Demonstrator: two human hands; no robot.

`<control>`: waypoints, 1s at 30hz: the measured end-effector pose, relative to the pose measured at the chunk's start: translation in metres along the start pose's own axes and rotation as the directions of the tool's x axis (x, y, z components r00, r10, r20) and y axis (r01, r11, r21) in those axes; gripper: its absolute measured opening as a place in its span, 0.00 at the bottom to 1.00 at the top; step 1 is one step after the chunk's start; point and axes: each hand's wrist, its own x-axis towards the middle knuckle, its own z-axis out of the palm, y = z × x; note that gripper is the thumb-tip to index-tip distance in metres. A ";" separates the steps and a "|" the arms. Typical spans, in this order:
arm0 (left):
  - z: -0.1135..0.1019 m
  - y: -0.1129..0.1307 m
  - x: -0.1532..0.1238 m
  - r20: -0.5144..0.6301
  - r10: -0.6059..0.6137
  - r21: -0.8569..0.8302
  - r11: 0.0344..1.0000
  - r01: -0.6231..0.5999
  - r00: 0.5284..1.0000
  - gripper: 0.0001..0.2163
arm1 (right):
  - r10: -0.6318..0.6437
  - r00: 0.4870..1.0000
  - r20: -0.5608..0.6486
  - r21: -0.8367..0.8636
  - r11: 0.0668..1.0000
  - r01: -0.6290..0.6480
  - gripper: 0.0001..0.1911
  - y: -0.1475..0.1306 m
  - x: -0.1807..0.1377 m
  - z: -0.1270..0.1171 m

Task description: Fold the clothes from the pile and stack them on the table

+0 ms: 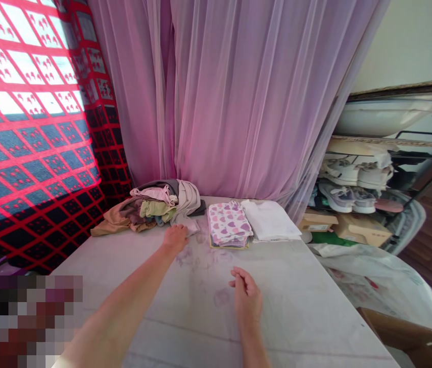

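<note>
My left hand [175, 237] reaches across the white table [296, 306] and closes on a pale grey cloth [187, 204] at the edge of a heap of unfolded clothes [150, 209]. My right hand [246, 296] hovers over the table's middle with fingers loosely curled and nothing in it. To the right of the heap lies a folded stack with purple and pink hearts [228, 224]. Beside that stack sits a folded white cloth [269, 220].
A pink sheer curtain [231, 92] hangs behind the table. A red and dark patterned cloth [28, 128] covers the left. On the right, a rack holds shoes [354, 184] and cardboard boxes [361, 227]. A brown chair back [411, 342] is at the lower right.
</note>
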 end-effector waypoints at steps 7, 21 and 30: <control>-0.008 -0.005 0.005 -0.130 -0.076 -0.337 0.941 0.028 0.989 0.07 | 0.016 0.999 0.029 -0.027 1.000 -0.015 0.22 -0.001 -0.001 0.000; -0.061 -0.057 -0.129 0.136 -0.264 -0.856 0.454 0.247 0.955 0.15 | -0.024 0.996 0.089 -0.055 0.998 0.029 0.21 0.003 0.000 0.000; -0.078 -0.107 -0.163 0.537 -0.262 -0.297 0.831 0.470 0.802 0.15 | -0.027 0.988 0.150 -0.087 0.995 0.041 0.22 0.005 0.000 -0.001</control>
